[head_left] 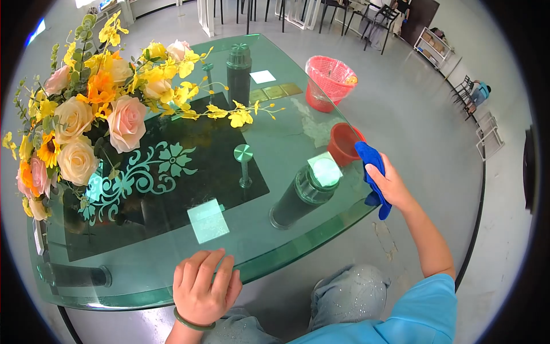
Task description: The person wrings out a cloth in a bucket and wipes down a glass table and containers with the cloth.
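Note:
A blue cloth (368, 157) is bunched in my right hand (392, 182), which holds it at the right edge of the glass table (258, 229). The cloth hangs partly below that edge. My left hand (201, 286) holds nothing, its fingers loosely stretched out at the front edge of the glass. A green bangle (195, 325) circles the left wrist. Just beyond those fingers lies a pale square (208, 221). Another bright square (325, 170) shows over the thick dark table leg (298, 198), between the two hands.
A large arrangement of yellow, pink and orange flowers (103, 114) stands on the table's left side. Beyond the right edge are a red bucket (344, 143) and a pink lined basket (321, 97) on the floor. Chairs (381, 26) and people are farther back.

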{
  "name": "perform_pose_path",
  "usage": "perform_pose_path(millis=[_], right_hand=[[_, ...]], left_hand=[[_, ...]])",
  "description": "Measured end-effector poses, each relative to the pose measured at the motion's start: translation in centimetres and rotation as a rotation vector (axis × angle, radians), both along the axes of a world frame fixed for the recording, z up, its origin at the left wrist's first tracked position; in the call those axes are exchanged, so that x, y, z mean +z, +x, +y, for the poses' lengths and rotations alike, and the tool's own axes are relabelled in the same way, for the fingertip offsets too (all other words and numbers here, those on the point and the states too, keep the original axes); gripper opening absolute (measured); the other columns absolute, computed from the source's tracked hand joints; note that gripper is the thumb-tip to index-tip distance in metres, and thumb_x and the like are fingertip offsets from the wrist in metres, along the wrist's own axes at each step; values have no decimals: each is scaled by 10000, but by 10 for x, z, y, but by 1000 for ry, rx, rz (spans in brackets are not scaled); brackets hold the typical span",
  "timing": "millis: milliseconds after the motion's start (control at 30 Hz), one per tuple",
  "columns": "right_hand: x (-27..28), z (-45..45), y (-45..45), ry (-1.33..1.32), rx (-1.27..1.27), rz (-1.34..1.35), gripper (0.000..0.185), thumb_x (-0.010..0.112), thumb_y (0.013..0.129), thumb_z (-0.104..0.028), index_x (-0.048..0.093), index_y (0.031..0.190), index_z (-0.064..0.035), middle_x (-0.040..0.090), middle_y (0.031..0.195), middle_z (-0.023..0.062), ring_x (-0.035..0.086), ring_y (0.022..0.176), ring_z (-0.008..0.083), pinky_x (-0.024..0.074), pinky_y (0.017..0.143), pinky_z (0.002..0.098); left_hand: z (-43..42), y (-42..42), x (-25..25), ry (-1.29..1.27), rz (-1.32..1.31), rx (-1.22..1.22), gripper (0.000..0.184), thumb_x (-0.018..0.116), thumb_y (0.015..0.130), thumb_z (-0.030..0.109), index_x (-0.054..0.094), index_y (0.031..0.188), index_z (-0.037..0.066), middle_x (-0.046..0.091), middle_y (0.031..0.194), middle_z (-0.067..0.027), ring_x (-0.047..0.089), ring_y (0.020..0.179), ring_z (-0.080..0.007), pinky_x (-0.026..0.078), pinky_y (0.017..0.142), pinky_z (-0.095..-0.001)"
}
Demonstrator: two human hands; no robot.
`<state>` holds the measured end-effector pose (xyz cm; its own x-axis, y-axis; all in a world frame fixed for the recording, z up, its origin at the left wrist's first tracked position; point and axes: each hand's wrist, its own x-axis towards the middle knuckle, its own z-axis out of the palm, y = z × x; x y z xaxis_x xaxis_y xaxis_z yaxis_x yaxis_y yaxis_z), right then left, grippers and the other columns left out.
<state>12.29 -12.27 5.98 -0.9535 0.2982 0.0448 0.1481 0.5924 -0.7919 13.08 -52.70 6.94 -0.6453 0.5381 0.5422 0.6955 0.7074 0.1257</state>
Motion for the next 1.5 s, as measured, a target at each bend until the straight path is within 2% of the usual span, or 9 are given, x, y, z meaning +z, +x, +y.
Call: perform_pose_path(millis=[200, 467, 533, 667, 733, 900, 933, 1400, 1500], right_hand=[[-6, 9, -67, 129, 133, 149, 444, 523, 933, -340, 445, 1225, -14, 573, 934, 73, 547, 823, 144, 459, 765, 299], [-8, 7, -217, -75, 163, 65, 370, 525, 930, -318, 494, 1132, -9, 546, 805, 8, 525, 728, 123, 460, 700, 286], [-13, 12, -257, -8, 162, 89, 358, 535, 921, -308, 530, 1104, -1, 576, 823, 22, 543, 722, 133, 466, 685, 310], [-19, 21, -327, 58, 159, 86, 405, 545, 902, -356, 589, 1042, 22, 635, 850, 86, 596, 752, 173, 474, 688, 341], [-20, 20, -360, 167, 48, 2, 321, 540, 922, -344, 589, 967, -30, 549, 752, -13, 484, 631, 90, 420, 583, 264], [-16, 18, -416, 294, 9, 29, 466, 565, 879, -438, 638, 946, 18, 636, 779, 64, 573, 678, 149, 474, 670, 322], [-23, 24, -431, 355, -6, 104, 547, 544, 860, -470, 644, 915, 65, 661, 912, 241, 651, 879, 346, 484, 789, 404], [-27, 26, -380, 327, 17, 107, 665, 509, 874, -501, 492, 1109, 120, 596, 1046, 310, 596, 1003, 397, 453, 865, 423], [-26, 25, -337, 339, 22, 104, 675, 487, 890, -495, 450, 1162, 122, 583, 1074, 313, 584, 1025, 394, 439, 884, 416]], left_hand=[[2, 1, -1, -50, 19, 6, 231, 613, 651, 101, 626, 879, 62, 609, 962, -75, 570, 854, -251, 431, 715, -365], [5, 1, 6, -158, 97, 18, 242, 601, 630, 150, 644, 853, 68, 614, 963, -67, 580, 810, -237, 431, 688, -351], [6, 1, 13, -129, 30, 1, 226, 593, 762, 127, 658, 970, 65, 640, 975, -67, 614, 879, -224, 461, 767, -356], [7, -1, 12, -127, 16, 28, 215, 569, 757, 142, 670, 934, 76, 641, 971, -60, 614, 876, -215, 458, 756, -338], [6, -6, 14, -154, 17, 17, 219, 562, 758, 146, 671, 934, 75, 640, 964, -58, 612, 863, -205, 458, 745, -330], [2, -8, 13, -163, 0, -14, 207, 587, 764, 158, 674, 929, 69, 642, 951, -57, 604, 828, -193, 458, 713, -303], [2, -8, 13, -148, -5, -13, 211, 599, 763, 163, 674, 934, 64, 643, 953, -58, 603, 824, -193, 458, 711, -302], [1, -3, 8, -30, -31, 33, 234, 667, 752, 199, 678, 945, 68, 645, 986, -57, 612, 840, -201, 464, 723, -309], [1, -2, 4, -51, 1, 49, 243, 628, 623, 180, 644, 841, 72, 619, 941, -64, 588, 774, -231, 421, 651, -332]])
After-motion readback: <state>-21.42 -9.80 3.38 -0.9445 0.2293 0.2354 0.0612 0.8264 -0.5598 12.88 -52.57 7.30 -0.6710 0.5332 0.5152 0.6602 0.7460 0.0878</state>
